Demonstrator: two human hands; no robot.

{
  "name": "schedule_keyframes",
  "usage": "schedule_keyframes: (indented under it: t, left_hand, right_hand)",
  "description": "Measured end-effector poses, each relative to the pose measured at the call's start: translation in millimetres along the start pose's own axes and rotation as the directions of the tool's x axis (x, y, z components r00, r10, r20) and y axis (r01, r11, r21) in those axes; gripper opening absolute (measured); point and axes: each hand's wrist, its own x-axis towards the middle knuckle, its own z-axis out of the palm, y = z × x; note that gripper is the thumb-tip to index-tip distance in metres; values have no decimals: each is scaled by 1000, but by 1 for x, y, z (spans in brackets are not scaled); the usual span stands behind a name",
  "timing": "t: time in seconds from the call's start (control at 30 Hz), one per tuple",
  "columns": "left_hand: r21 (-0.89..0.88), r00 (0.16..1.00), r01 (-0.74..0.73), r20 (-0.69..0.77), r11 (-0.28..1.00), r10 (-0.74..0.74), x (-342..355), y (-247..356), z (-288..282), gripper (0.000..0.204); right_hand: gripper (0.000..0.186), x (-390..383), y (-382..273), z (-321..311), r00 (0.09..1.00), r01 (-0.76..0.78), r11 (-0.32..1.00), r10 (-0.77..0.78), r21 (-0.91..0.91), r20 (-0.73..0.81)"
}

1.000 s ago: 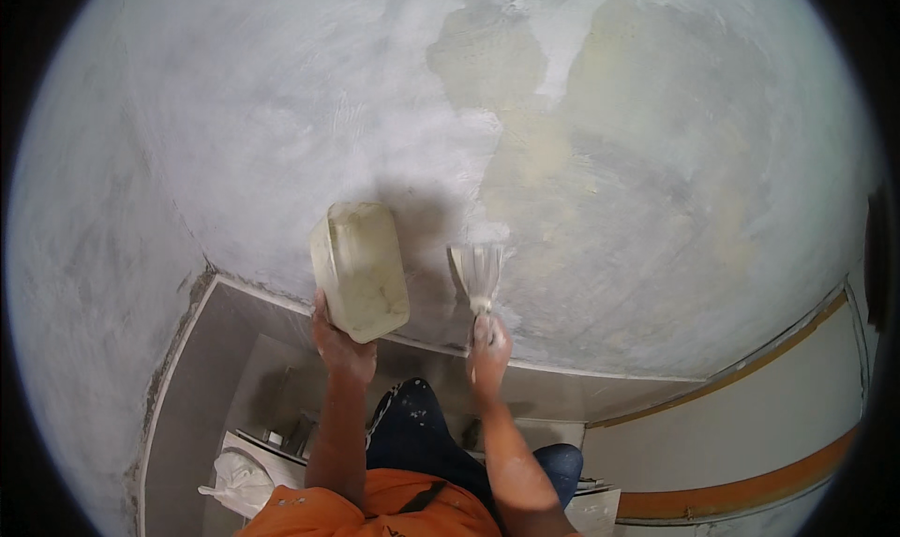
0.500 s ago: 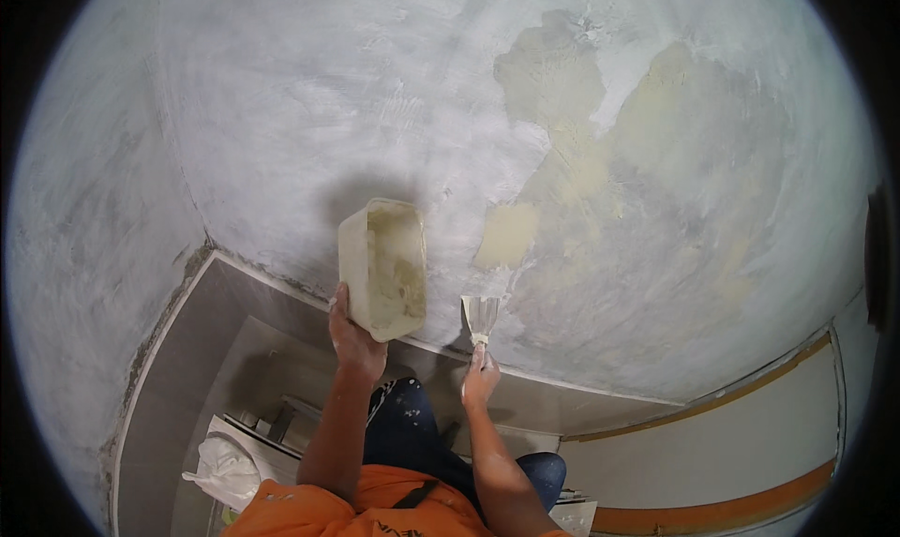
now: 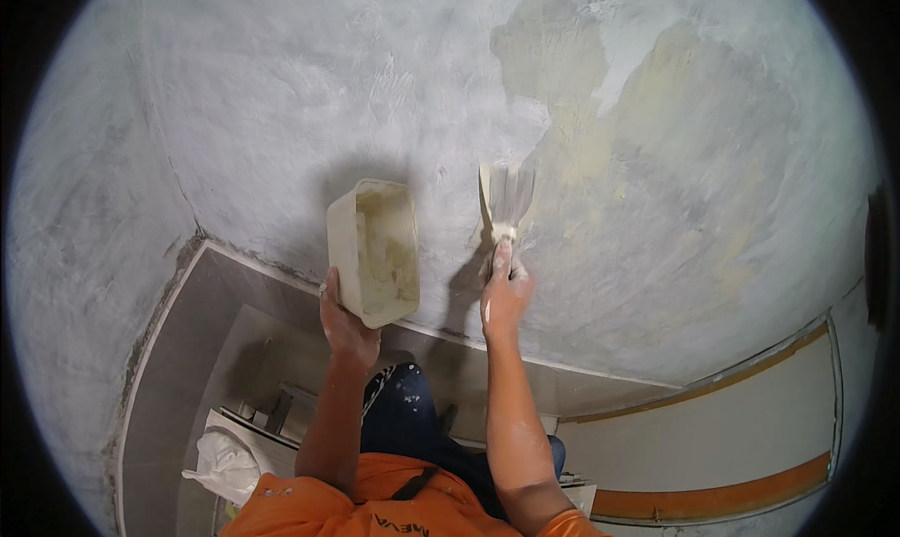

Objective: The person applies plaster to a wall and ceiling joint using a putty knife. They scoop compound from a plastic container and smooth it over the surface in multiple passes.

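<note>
1. Scraper (image 3: 511, 198), frame centre: held in closed right hand (image 3: 507, 298)
2. Tub (image 3: 344, 251), left of centre: left hand (image 3: 352, 335) grips its lower end, pale paste (image 3: 401, 273) inside
3. Wall (image 3: 262, 143) beyond, upper frame: scraper contact unclear; step judged as spreading paste; next move calls for flat, even scraper pressure

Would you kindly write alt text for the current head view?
A person's right hand holds a broad scraper at a patchily plastered wall, while the left hand holds up a cream rectangular tub. Below are an orange shirt and dark, white-spotted trousers.
</note>
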Motion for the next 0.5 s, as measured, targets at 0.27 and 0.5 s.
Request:
schedule_keyframes:
  t: [0.27,0.5]
  left_hand:
    - [-41,1000,3,-31,999,-4,-1,5,8,58]
    - [-62,1000,19,-14,998,-20,2,4,-2,59]
  right_hand:
    - [44,-91,186,-54,975,-143,927,71,-348,-211]
    - [40,-87,125,-43,992,2,957,-38,-289,-119]
